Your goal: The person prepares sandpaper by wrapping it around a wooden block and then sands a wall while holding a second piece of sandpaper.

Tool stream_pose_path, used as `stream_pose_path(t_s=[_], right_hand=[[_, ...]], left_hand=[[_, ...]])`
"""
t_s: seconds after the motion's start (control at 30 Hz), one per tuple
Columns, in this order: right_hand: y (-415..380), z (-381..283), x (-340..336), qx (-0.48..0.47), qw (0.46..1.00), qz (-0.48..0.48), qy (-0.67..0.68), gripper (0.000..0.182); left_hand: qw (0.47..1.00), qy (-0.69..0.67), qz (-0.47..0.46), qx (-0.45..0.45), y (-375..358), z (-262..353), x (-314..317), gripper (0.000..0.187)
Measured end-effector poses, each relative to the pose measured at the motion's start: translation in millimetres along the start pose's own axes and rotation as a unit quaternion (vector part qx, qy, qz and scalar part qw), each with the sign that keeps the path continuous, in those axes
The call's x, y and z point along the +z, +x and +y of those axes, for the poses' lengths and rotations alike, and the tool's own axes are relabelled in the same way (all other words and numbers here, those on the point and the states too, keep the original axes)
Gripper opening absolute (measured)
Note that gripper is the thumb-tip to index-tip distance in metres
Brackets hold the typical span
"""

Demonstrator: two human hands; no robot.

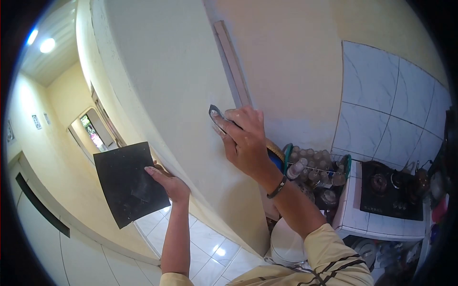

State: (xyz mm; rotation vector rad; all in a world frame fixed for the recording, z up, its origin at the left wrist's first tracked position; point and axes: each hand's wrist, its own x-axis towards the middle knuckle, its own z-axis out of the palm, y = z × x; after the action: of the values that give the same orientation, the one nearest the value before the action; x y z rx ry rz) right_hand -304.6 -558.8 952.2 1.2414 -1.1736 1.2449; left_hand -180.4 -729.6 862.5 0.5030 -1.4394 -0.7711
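Note:
My left hand (pixel 175 187) grips a black sheet of sandpaper (pixel 126 183) by its right side, thumb on the front face. Pale dust marks the sheet, and its edges curl slightly. My right hand (pixel 245 140) is raised against the pale yellow wall (pixel 176 81), fingers closed on a small dark folded piece of sandpaper (pixel 213 110). White powder coats those fingertips. The folded piece lies at the wall surface, mostly covered by my fingers. A dark band (pixel 277 187) circles my right wrist.
A wooden strip (pixel 232 64) runs up the wall's inner corner. On the right are a glass-filled rack (pixel 315 167), a black stove (pixel 391 190) on a tiled counter (pixel 350 205), and a white round container (pixel 287 240). Left of the wall's edge, a hallway shows a tiled floor (pixel 205 257).

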Motion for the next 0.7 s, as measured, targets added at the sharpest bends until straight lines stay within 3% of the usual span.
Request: stream_pose_path(t_s=[0.13, 0.3, 0.5, 0.7], right_hand=[[20.1, 4.2, -3.1, -0.005, 1.000, 0.001, -0.009, 0.030], [-0.2, -4.5, 1.4, 0.046, 0.999, 0.010, 0.028, 0.024], [26.1, -3.7, 1.6, 0.057, 0.996, 0.040, 0.061, 0.020], [3.6, -5.1, 4.2, 0.070, 0.994, 0.026, 0.081, 0.021]], left_hand=[[0.990, -0.111, -0.021, -0.085, 3.7, 21.9, -0.1, 0.067], [1.000, 0.004, 0.005, -0.017, 0.0, 4.5, 3.6, 0.068], [0.995, -0.086, 0.000, -0.059, 2.3, 18.4, 4.7, 0.067], [0.995, -0.095, 0.000, -0.035, 7.9, -12.8, -3.3, 0.076]])
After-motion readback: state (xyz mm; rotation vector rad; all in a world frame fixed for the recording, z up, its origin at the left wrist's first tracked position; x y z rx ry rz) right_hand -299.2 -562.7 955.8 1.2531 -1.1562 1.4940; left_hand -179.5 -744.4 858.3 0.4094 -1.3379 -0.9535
